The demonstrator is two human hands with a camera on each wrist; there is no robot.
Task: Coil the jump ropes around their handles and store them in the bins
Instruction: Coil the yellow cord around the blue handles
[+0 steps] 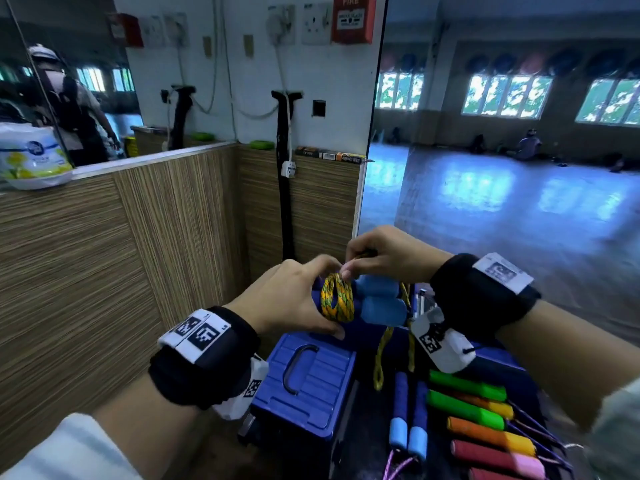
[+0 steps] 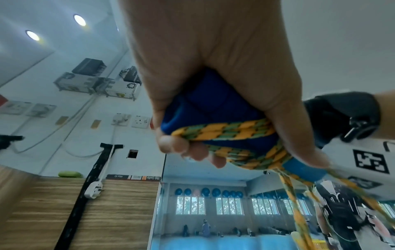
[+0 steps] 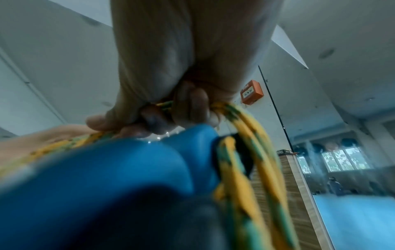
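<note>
Head view: we see the rope (image 1: 336, 302), braided yellow and green, wound in several turns around a pair of blue handles (image 1: 380, 301) held side by side above a blue bin lid (image 1: 308, 379). We note that the left hand (image 1: 294, 299) wraps the handles from the left, fingers curled over the top and thumb underneath, just at the coil. The right hand (image 1: 388, 254) sits above the coil, its fingertips pinching a strand of rope; from there loose rope hangs down past the handles toward the lid's right side.

Left wrist view: we confirm the left hand (image 2: 213, 76) closed around the handles (image 2: 213, 108), with the rope (image 2: 230, 132) crossing them under the fingertips (image 2: 171, 143) and trailing away to the lower right.

Right wrist view: the picture is blurred, yet we make out the right hand (image 3: 181, 76) with fingers curled tight on the rope (image 3: 252, 143), whose strands run down beside the handles (image 3: 132, 169).

Below the hands in the head view, we find further jump ropes laid in a row: two with blue grips (image 1: 408, 417), then green (image 1: 467, 398), orange (image 1: 491, 436) and red (image 1: 498, 459) ones. A wood-grain wall panel (image 1: 104, 254) stands to the left, a fire alarm (image 1: 353, 19) is mounted on the white wall above, and a mirror (image 1: 502, 168) at right reflects a hall with windows.
</note>
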